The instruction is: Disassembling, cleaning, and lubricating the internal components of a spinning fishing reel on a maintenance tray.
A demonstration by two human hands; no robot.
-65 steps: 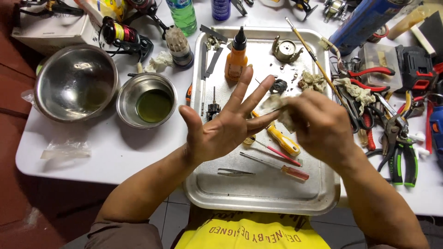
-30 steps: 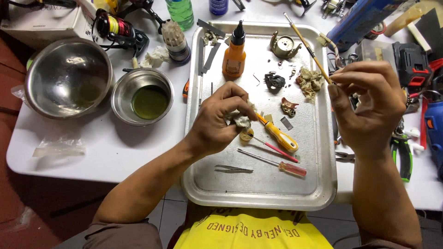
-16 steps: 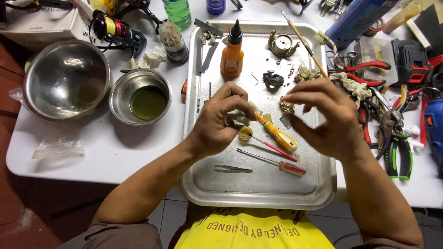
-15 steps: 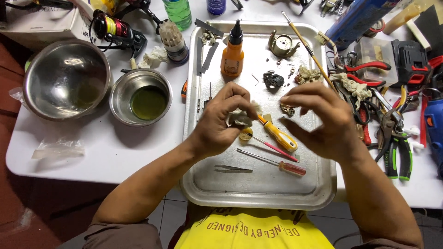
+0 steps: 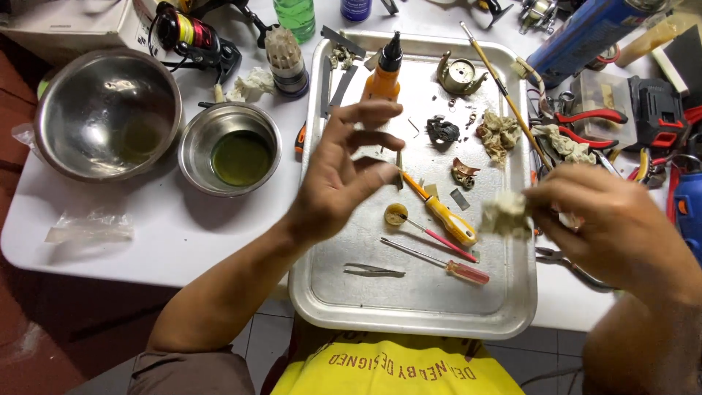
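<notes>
Since half a second earlier, both hands had drawn apart: the left hand (image 5: 344, 175) no longer pinched a small part over the tray, and the right hand (image 5: 610, 227) had swung out to the tray's right edge. From where I watched, the left hand hovered above the metal tray (image 5: 409, 307) with its fingers spread and loose, holding nothing that I could see. The right hand was closed around a crumpled, dirty rag (image 5: 504, 214), which stuck out from the fingertips just over the tray's right side.

Nearest to me on the tray lay a pair of tweezers (image 5: 374, 270) and a thin red-handled screwdriver (image 5: 446, 265). Just beyond them sat a yellow-handled screwdriver (image 5: 442, 213) and a small round brass-coloured part (image 5: 395, 213), close together. Farther up lay a dark mechanical piece (image 5: 442, 131), a copper-coloured piece (image 5: 463, 172) and another soiled rag (image 5: 499, 135). At the far end stood an orange bottle with a black nozzle (image 5: 383, 73) beside a round metal housing (image 5: 459, 74).

To the left of the tray, on the white table (image 5: 183, 234), sat a small steel bowl of greenish liquid (image 5: 230, 150) and a large empty steel bowl (image 5: 106, 113). Red-handled pliers (image 5: 585, 124) lay well off to the right.
</notes>
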